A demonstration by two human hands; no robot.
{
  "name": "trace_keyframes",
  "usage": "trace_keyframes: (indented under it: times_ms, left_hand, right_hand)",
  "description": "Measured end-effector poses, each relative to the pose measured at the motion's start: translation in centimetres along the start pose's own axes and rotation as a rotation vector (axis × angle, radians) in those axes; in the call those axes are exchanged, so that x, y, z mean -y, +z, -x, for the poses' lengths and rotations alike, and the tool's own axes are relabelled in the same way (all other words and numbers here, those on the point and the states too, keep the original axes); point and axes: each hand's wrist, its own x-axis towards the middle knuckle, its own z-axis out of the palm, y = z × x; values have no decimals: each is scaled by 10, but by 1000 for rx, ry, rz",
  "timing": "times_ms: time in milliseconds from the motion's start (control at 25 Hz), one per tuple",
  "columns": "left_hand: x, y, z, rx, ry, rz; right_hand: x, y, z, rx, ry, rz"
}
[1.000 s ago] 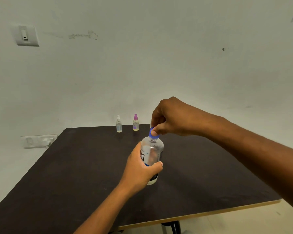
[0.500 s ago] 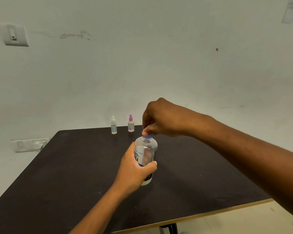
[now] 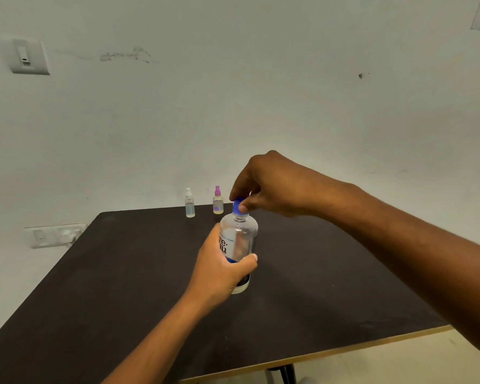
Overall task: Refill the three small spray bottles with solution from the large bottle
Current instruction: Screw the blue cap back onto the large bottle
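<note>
A: Where's the large bottle (image 3: 240, 239)?
B: Upright, mid counter (image 3: 94, 286). Left hand (image 3: 219, 270) wraps its body; right hand (image 3: 266, 187) pinches the blue cap (image 3: 238, 207).
A: Small ones?
B: Two visible at the far edge: white-top spray bottle (image 3: 189, 203), pink-top spray bottle (image 3: 217, 200), untouched.

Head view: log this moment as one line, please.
left hand: holds clear large bottle | right hand: pinches blue cap | small spray bottles visible: two, untouched

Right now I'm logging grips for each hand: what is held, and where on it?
Left hand grips the large bottle round its body; right hand pinches its blue cap.
</note>
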Motion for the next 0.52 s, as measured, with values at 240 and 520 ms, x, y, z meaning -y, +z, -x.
trace_keyframes:
  times_ms: [240,520]
  left_hand:
    - [4,8,4,-42,4,-9]
    - [11,9,0,-53,-13,-32]
  right_hand:
    - [-6,21,-1,-109,63,-55]
    - [-8,51,9,-185,76,-42]
